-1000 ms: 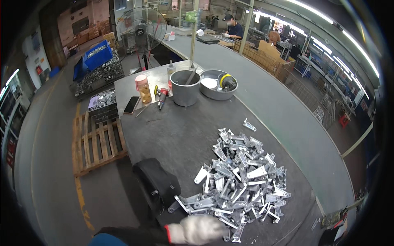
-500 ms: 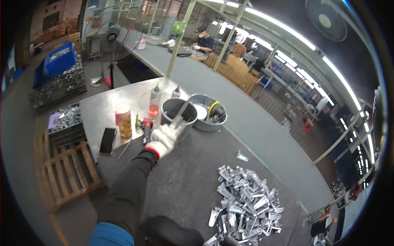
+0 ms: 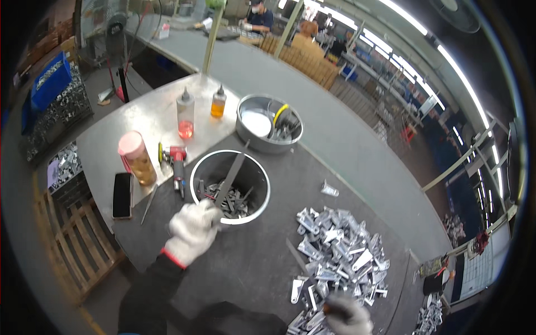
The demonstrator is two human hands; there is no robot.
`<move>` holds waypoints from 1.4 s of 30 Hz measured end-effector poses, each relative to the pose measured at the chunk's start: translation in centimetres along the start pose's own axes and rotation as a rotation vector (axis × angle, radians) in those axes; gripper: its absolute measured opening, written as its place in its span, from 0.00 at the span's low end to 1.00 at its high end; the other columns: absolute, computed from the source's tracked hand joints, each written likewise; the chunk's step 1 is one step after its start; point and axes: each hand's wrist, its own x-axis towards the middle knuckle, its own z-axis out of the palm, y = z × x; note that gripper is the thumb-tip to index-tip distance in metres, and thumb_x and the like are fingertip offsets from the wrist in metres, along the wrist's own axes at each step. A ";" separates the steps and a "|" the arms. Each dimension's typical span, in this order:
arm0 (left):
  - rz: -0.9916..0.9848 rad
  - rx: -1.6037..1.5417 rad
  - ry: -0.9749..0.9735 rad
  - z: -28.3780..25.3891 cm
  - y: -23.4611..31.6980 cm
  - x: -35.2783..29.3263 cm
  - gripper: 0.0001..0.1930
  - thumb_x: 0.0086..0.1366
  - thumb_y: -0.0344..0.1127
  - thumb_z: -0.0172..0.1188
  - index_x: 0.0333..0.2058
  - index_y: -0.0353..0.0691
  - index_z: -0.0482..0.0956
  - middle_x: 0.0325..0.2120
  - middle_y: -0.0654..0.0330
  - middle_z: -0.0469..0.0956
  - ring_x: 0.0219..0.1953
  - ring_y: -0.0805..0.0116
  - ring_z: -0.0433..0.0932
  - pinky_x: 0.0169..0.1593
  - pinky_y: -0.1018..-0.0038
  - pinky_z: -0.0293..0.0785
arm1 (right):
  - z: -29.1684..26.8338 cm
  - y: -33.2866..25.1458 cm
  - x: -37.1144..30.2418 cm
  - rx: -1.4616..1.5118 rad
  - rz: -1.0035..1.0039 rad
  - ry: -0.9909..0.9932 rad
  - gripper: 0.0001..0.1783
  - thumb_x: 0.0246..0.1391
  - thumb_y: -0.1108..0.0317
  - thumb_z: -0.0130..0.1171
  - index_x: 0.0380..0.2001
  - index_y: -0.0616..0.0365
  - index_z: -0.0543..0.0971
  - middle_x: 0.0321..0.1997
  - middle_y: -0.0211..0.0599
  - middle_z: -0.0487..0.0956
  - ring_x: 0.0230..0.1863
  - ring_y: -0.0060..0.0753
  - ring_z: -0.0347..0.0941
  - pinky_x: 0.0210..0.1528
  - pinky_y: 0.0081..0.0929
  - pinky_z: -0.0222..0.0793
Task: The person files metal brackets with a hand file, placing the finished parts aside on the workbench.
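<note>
My left hand (image 3: 194, 231), in a white knit glove with a red cuff, is closed on the near rim of a grey round bucket (image 3: 264, 187). Dark flat metal pieces (image 3: 237, 204) lie inside. A long flat metal strip, like a file (image 3: 231, 177), slants across the bucket's mouth; its low end meets my fingers, and I cannot tell whether they hold it. My right hand (image 3: 347, 315), gloved and smeared by motion, is over the near end of a heap of silvery metal parts (image 3: 343, 251). A thin grey strip (image 3: 296, 254) juts out at the heap's left edge.
Beyond the bucket stands a grey basin (image 3: 268, 144). Left of it are two squeeze bottles (image 3: 186, 114), (image 3: 218, 103), a red air tool (image 3: 178, 164), a pink-lidded bottle (image 3: 137, 156), a phone (image 3: 123, 195) and a thin rod (image 3: 149, 204). One loose part (image 3: 329, 188) lies apart.
The bucket has come nearer to me, away from the basin, with my left hand at its rim. My right hand has come into view over the heap. The view has shifted.
</note>
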 end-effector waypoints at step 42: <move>-0.269 0.245 -0.170 3.4 2.0 -19.8 0.26 0.37 0.36 0.74 0.41 0.51 0.85 0.51 0.61 0.78 0.56 0.48 0.78 0.53 0.50 0.75 | 3.4 -9.8 30.6 -0.459 -0.677 -0.345 0.27 0.49 0.70 0.76 0.56 0.50 0.86 0.42 0.34 0.86 0.40 0.35 0.85 0.39 0.33 0.82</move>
